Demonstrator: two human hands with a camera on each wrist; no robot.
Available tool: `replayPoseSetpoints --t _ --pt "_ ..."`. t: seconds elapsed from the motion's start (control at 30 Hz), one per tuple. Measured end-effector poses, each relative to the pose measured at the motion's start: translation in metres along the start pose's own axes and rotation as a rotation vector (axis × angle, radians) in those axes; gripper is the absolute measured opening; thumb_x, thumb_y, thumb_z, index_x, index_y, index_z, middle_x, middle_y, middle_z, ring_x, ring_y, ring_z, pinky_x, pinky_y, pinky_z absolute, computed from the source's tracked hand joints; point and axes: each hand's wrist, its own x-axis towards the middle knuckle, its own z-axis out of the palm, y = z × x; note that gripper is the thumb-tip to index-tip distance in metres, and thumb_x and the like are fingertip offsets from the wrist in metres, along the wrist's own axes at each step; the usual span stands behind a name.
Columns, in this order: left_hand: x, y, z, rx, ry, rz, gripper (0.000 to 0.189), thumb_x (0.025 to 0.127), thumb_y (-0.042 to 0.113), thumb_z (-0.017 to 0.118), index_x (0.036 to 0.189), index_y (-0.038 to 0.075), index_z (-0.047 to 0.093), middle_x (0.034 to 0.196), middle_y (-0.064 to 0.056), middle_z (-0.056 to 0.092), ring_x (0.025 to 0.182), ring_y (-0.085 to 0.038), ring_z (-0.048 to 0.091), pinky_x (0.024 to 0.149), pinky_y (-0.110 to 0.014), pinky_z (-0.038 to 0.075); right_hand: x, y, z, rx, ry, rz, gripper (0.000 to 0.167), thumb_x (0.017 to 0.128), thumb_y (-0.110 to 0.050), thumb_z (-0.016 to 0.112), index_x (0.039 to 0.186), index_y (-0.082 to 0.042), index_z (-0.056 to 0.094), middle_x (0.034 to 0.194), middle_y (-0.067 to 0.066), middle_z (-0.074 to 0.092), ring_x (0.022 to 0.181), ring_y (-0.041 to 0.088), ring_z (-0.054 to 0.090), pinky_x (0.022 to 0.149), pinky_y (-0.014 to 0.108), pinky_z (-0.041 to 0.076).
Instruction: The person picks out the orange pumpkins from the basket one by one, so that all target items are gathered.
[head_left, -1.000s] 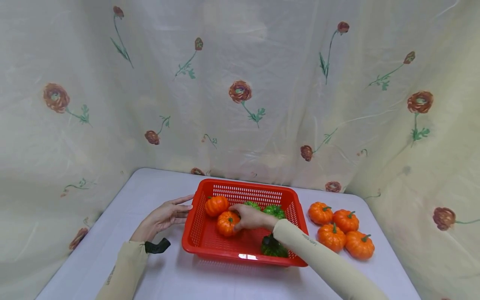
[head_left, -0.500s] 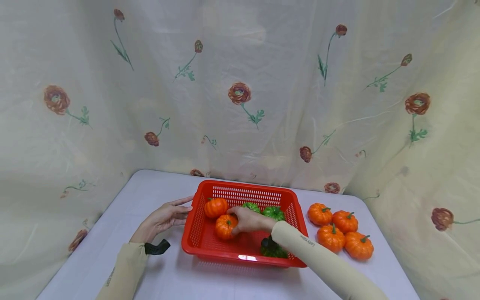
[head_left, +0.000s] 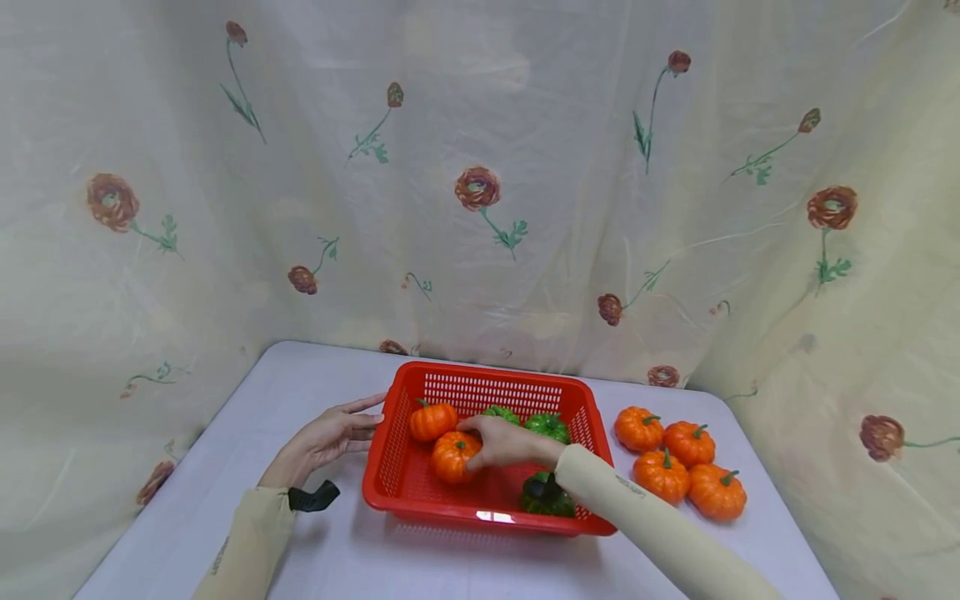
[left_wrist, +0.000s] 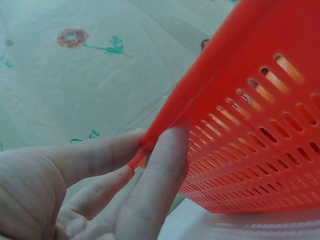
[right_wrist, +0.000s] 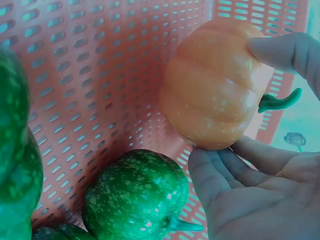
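Observation:
A small orange toy pumpkin [head_left: 452, 457] is gripped by my right hand [head_left: 504, 442] inside the red plastic basket [head_left: 442, 502]. In the right wrist view, the thumb presses one side of this pumpkin [right_wrist: 215, 85] and the fingers curl against the other, its green stem pointing between them. Another orange pumpkin [head_left: 432, 422] sits just behind it, by the basket's left wall. My left hand [head_left: 330, 436] pinches the left rim of the basket [left_wrist: 190, 95] between thumb and fingers. Green speckled pumpkins [head_left: 549, 427] lie along the basket's right half, partly hidden by my right arm.
Several orange pumpkins [head_left: 690, 442] stand in a group on the white table [head_left: 315, 575], right of the basket. A flowered curtain [head_left: 480, 275] hangs behind and along both sides of the table. A dark strap [head_left: 315, 497] sticks out from my left wrist.
The gripped pumpkin has shifted slightly within the basket, and the orange one behind it has tilted a little. My left hand keeps its place on the rim.

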Motion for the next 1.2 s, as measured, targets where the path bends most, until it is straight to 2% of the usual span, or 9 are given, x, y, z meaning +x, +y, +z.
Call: replayPoseSetpoints --t 0.17,0.47,0.67,0.97,1.2 --pt "0.002 -0.001 0.002 0.010 0.038 -0.011 0.057 0.092 0.014 0.065 0.145 0.019 0.045 0.118 -0.012 0.067 0.093 -0.024 0.071 0.083 -0.040 0.058 -0.010 -0.001 -0.006 0.001 0.006 -0.019 0.067 0.075 -0.019 0.077 0.135 -0.002 0.053 0.131 0.010 0.059 0.117 0.019 0.056 0.103 0.037 0.046" --pt "0.002 -0.002 0.001 0.002 0.038 -0.008 0.058 0.091 0.015 0.066 0.145 0.018 0.046 0.123 -0.013 0.065 0.095 -0.026 0.071 0.083 -0.041 0.058 -0.027 -0.004 -0.017 0.045 -0.009 0.005 0.065 0.078 -0.021 0.076 0.136 -0.007 0.053 0.132 0.007 0.055 0.111 0.017 0.052 0.101 0.039 0.046" --pt "0.004 -0.003 0.000 -0.003 0.040 -0.008 0.059 0.090 0.016 0.067 0.145 0.018 0.046 0.124 -0.014 0.064 0.097 -0.027 0.070 0.084 -0.042 0.058 -0.041 -0.004 -0.027 0.059 0.007 0.023 0.062 0.078 -0.025 0.077 0.135 -0.013 0.054 0.135 0.004 0.054 0.112 0.018 0.052 0.103 0.042 0.046" --pt "0.004 -0.005 0.001 -0.011 0.040 -0.012 0.058 0.090 0.015 0.067 0.144 0.019 0.046 0.119 -0.013 0.067 0.094 -0.027 0.071 0.083 -0.041 0.058 -0.062 0.007 -0.042 0.098 0.050 0.014 0.063 0.078 -0.021 0.076 0.136 -0.011 0.053 0.132 0.004 0.056 0.109 0.017 0.054 0.100 0.041 0.048" --pt "0.003 -0.003 0.001 -0.004 0.041 -0.011 0.057 0.092 0.015 0.065 0.145 0.019 0.045 0.119 -0.012 0.067 0.094 -0.026 0.071 0.084 -0.040 0.058 -0.088 0.016 -0.061 0.129 0.092 0.068 0.066 0.080 -0.022 0.074 0.140 -0.013 0.049 0.136 0.006 0.054 0.113 0.021 0.054 0.098 0.044 0.051"
